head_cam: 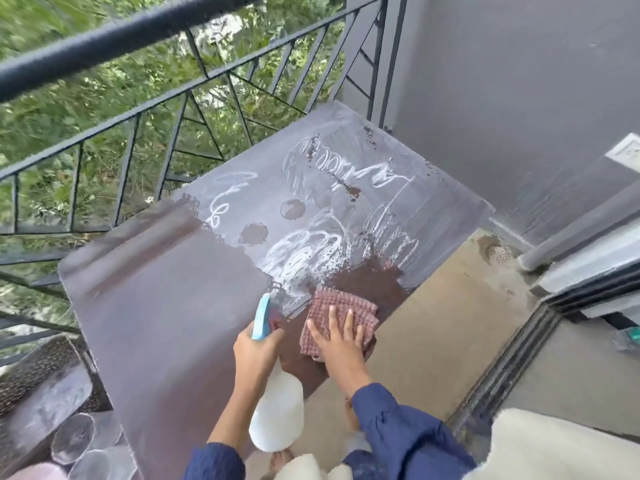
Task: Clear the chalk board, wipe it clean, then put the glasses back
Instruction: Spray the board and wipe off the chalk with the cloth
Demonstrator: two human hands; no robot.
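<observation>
The chalk board (156, 306) fills the centre of the frame, running from lower left to upper right and lying flat beside the black railing (138, 32).

Its lower-left portion is dark brown, glossy and free of chalk. The upper-right portion carries white chalk scribbles (346, 174), pale smears and dark droplets. Two round dark marks (254, 233) sit near the middle. A wet dark patch lies just above the cloth.

The left grip (256, 351) is clenched round the neck of a white spray bottle (277, 410) with a blue trigger head, held over the board's lower edge.

The right grip (341, 344) is released, with straight, spread fingers pressing flat on a folded red-checked cloth (341, 299) on the board.

Clear glasses (74, 438) stand at the lower left of the frame, just beside the board's edge. They are blurred and their count cannot be told.
</observation>
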